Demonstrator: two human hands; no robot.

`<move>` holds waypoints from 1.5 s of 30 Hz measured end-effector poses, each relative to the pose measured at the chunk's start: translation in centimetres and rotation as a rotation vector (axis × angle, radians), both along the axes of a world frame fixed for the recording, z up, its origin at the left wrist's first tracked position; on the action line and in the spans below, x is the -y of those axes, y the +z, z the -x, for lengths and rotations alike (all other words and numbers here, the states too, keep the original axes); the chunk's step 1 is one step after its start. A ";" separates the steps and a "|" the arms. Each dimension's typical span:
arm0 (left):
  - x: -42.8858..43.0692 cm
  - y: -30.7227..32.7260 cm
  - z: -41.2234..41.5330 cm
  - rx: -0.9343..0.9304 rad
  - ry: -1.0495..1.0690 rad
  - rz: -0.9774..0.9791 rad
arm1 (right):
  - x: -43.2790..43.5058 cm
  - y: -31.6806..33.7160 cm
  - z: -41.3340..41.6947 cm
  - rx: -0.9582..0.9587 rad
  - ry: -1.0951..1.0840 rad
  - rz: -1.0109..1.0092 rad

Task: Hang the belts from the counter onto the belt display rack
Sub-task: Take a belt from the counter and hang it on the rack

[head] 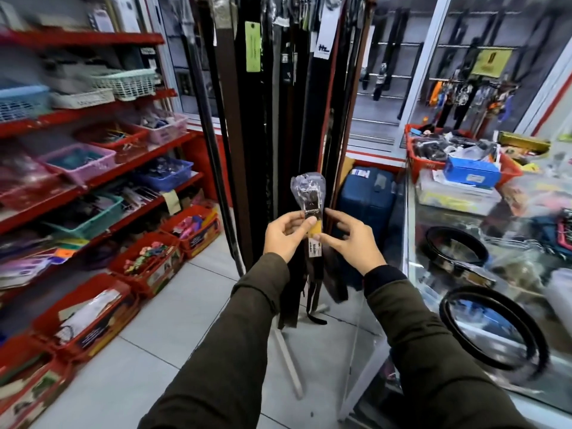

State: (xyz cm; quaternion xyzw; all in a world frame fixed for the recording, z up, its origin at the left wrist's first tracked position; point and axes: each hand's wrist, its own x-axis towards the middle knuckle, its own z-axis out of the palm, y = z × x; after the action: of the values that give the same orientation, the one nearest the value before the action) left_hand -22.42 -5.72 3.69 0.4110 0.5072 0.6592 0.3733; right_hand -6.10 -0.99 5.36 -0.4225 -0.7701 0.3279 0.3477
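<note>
Belt [310, 212] with its buckle end wrapped in clear plastic stands upright between both hands, in front of the belt rack [278, 119]. The left hand [286, 235] pinches it just below the buckle, thumb on the front over a yellow tag [315, 235] and fingers curled behind. The right hand [349, 239] touches the same spot from the other side with thumb and forefinger, its other fingers loosely spread. The strap hangs down dark between the two dark sleeves, its tail near the tiled floor [154, 335].

Many dark belts hang full length on the rack, a green tag [252, 46] and a white tag [324, 35] among them. To the right stands a glass counter [433, 218], where two coiled black belts lie: one [456, 249] farther off, one [495, 331] nearer. A red basket [433, 164] of goods sits at the counter's far end. Red shelves [93, 178] with plastic baskets fill the left side, blurred.
</note>
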 end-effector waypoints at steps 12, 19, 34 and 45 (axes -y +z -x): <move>0.7 5.1 3.1 0.157 0.022 -0.128 | -0.6 4.1 4.1 -0.370 0.210 0.144; 1.4 9.0 6.3 0.010 -0.042 -0.186 | -0.6 9.2 6.6 -0.556 0.254 0.145; 1.6 22.2 11.9 0.003 0.267 -0.450 | -0.3 22.8 16.5 -0.751 0.369 -0.011; 3.4 30.0 15.2 0.070 0.322 -0.546 | 0.5 30.6 21.8 -0.738 0.376 -0.070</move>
State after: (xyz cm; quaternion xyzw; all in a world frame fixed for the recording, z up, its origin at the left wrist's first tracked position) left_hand -37.63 -9.11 33.69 0.3875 0.3569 0.8352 0.1574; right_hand -27.85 -1.45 35.93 -0.1166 -0.6682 0.4888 0.5486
